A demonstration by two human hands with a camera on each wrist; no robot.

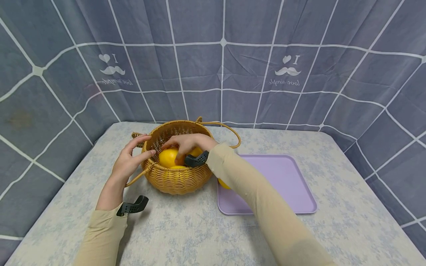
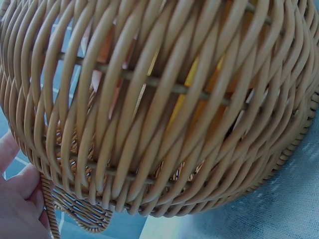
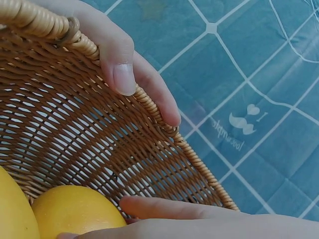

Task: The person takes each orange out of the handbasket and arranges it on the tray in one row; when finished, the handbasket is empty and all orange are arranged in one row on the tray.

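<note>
A round wicker basket (image 1: pixel 178 183) holds several round yellow fruits. My left hand (image 1: pixel 128 160) is at the basket's left rim, its thumb over the edge and fingers along the outside, as the right wrist view also shows. My right hand (image 1: pixel 191 144) reaches down inside the basket. Its fingers and thumb lie on either side of a yellow fruit (image 1: pixel 167 158). In the right wrist view, that hand overlaps a fruit (image 3: pixel 77 211), with a second fruit (image 3: pixel 12 209) beside it. Through the weave, the left wrist view gives only yellow patches.
A lilac tray (image 1: pixel 283 181) lies right of the basket. One yellow fruit (image 1: pixel 223 184) sits at its left edge, partly hidden by my right sleeve. The basket's looped handle (image 1: pixel 233 133) leans out to the right. A grid-patterned curtain (image 1: pixel 199 70) stands behind the cloth-covered table (image 1: pixel 179 229).
</note>
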